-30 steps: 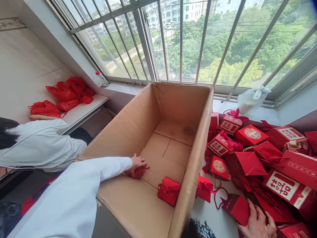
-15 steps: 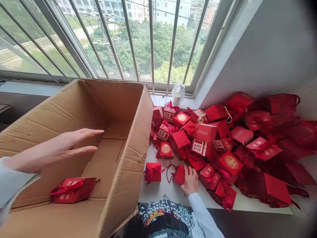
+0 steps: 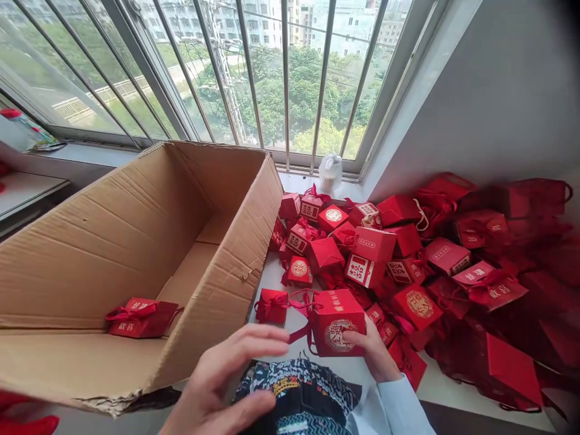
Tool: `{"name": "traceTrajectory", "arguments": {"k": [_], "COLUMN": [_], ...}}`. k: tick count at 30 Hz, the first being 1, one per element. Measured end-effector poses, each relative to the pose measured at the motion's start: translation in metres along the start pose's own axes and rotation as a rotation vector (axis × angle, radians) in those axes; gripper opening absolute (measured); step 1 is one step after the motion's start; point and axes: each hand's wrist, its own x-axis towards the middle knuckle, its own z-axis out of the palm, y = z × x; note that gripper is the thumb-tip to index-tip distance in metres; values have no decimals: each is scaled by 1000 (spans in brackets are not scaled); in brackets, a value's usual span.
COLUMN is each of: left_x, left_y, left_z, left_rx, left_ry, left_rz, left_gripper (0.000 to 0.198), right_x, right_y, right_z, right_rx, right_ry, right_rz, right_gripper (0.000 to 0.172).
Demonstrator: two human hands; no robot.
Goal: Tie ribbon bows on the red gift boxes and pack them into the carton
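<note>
My right hand (image 3: 372, 349) grips a red gift box with a gold round emblem and a red ribbon (image 3: 338, 321), lifted just above the white table (image 3: 317, 366). My left hand (image 3: 222, 383) hovers open in front of me, fingers stretched toward that box, holding nothing. A large open cardboard box (image 3: 226, 284) stands at the left. One red gift box (image 3: 140, 317) lies on its floor near the front. A heap of red gift boxes (image 3: 408, 260) covers the table to the right.
A small red box (image 3: 270, 305) sits alone beside the carton wall. A white plastic bag (image 3: 330, 171) rests on the sill under the barred window (image 3: 281, 72). A grey wall (image 3: 489, 90) bounds the right side. A patterned garment (image 3: 299, 399) lies below my hands.
My right hand has picked up a red gift box and raised it off the table. My left hand has come out of the carton and moved right, toward the held box.
</note>
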Motion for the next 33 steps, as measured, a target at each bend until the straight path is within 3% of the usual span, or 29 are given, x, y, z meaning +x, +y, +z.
{"name": "traceTrajectory", "arguments": {"k": [1, 3, 5, 7, 10, 14, 19, 24, 29, 33], "left_x": [18, 50, 69, 75, 73, 71, 73, 72, 64, 61], "left_y": [-3, -12, -20, -25, -23, -12, -3, 12, 24, 27], "left_z": [15, 39, 55, 66, 74, 81, 88, 79, 67, 66], "left_rx": [-2, 9, -31, -116, -194, -91, 152, 199, 37, 79], "left_ry": [-33, 15, 10, 2, 24, 26, 50, 11, -77, -47], "left_rz": [30, 38, 22, 6, 28, 185, 305, 338, 273, 237], "left_gripper": [38, 56, 66, 76, 80, 61, 64, 52, 67, 54], "right_x": [-6, -15, -21, -22, -23, -25, -28, -31, -33, -30], "right_y": [-7, -18, -22, -23, -22, -23, -21, -27, -22, -9], "right_z": [2, 5, 7, 10, 20, 35, 42, 50, 52, 47], "right_rx": [85, 232, 371, 509, 673, 698, 670, 641, 649, 613], "right_ry": [-23, -56, -71, -66, -96, -216, -227, -226, -90, -92], "right_rz": [42, 120, 183, 218, 181, 103, 68, 72, -8, -69], "right_gripper": [77, 57, 44, 41, 49, 56, 59, 56, 45, 37]}}
